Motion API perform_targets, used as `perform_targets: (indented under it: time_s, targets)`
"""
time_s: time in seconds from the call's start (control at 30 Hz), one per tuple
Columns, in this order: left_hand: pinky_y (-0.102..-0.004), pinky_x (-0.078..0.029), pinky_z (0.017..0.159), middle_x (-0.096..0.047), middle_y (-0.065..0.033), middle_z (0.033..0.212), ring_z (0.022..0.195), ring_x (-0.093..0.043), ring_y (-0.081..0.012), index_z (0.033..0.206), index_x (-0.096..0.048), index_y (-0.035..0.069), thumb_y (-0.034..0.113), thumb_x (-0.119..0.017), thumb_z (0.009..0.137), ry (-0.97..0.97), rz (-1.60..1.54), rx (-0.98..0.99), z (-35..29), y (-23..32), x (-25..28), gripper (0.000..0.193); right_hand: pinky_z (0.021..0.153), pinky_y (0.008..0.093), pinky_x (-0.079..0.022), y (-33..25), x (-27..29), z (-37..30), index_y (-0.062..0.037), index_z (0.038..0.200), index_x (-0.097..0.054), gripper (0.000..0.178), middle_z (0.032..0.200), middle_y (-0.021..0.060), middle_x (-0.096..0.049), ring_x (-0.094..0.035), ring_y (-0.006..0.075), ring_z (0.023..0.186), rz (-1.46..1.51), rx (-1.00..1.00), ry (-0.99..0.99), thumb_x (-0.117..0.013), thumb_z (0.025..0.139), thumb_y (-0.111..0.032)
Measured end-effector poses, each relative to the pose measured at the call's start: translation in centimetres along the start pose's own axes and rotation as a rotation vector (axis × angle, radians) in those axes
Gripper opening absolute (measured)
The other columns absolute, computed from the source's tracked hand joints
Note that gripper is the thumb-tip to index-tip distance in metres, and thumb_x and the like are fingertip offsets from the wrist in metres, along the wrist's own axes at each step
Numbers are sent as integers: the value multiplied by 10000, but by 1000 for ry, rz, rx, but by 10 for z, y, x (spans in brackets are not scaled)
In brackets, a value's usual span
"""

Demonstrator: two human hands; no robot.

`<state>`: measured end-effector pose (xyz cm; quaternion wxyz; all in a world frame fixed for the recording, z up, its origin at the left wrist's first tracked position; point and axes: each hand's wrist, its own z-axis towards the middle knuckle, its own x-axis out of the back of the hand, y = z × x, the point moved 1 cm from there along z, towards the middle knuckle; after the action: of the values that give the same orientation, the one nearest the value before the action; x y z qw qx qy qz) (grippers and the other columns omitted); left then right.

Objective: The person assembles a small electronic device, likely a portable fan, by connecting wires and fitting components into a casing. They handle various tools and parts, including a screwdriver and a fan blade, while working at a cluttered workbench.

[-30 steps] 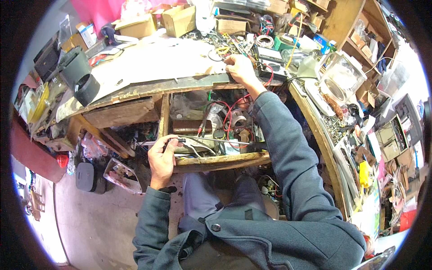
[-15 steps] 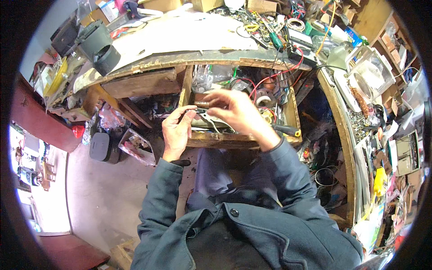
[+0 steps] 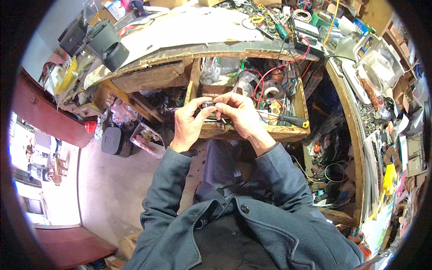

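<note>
My left hand [image 3: 189, 125] and my right hand [image 3: 243, 118] meet over the front of an open wooden drawer [image 3: 252, 135]. Thumb and forefinger of the left pinch a small dark piece [image 3: 209, 105], too small and too covered to name. From the other side, the right hand's fingertips close on the same piece, touching the left's. Just right of the right hand, a screwdriver with a black and yellow handle [image 3: 291, 120] lies across the drawer's front right corner. Red wires [image 3: 261, 83] and a pale roll [image 3: 271, 92] lie behind it in the drawer.
The bench [image 3: 180, 33] behind carries a white sheet, a green-handled tool [image 3: 281, 31] and loose parts. Grey cylindrical containers [image 3: 114, 55] stand at its left. Along the right runs a cluttered side bench with a clear plastic box [image 3: 382, 63]. A black case [image 3: 112, 140] sits on the floor.
My right hand, raised and blurred before, has come in to the left and now pinches at the small dark piece with my left hand. The whole view has shifted slightly.
</note>
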<state>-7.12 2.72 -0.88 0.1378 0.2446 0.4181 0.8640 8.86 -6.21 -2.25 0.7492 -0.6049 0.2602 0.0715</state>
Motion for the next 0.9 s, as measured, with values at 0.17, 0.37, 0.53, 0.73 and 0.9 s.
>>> perform_targets:
  time_s: [0.17, 0.37, 0.53, 0.73, 0.9]
  targets:
    - [-316, -568, 766, -783, -139, 976, 860, -752, -186, 1229, -719, 29, 134, -792, 936, -37, 100, -75, 1, 11, 6, 320, 713, 264, -525, 2, 1, -1, 26, 1104, -709, 140, 897, 46, -716, -647, 113, 764, -75, 49, -63, -718, 986, -49]
    - [-323, -566, 778, -769, -132, 1014, 891, -745, -187, 1304, -680, 38, 147, -765, 956, -131, 175, -54, 3, 16, 14, 375, 696, 250, -516, -9, -3, -3, 8, 1171, -713, 178, 937, 26, -711, -629, 90, 756, -137, -24, -151, -696, 1013, -71]
    - [-284, -560, 804, -770, -105, 1065, 952, -722, -104, 1397, -613, 27, 130, -741, 968, -269, 115, 99, 14, 27, 22, 459, 714, 252, -526, -9, -2, -4, -51, 1336, -697, 304, 993, 7, -725, -626, 70, 790, -277, -55, -193, -668, 1037, -100]
    - [-238, -483, 590, -716, -50, 899, 671, -623, -76, 1396, -584, -11, 188, -703, 1033, -196, -424, 372, 21, 18, 6, 430, 736, 233, -521, -11, -5, -3, -49, 1347, -688, 303, 997, -11, -731, -620, 47, 826, -261, -24, -122, -589, 1062, -69]
    - [-220, -340, 465, -580, 12, 753, 498, -433, -51, 1338, -590, 9, 376, -560, 1103, -69, -806, 633, 27, 12, 5, 437, 681, 212, -501, -4, 2, 2, -36, 1359, -658, 298, 926, 5, -685, -595, 59, 758, 43, -92, -79, -556, 1081, -60]
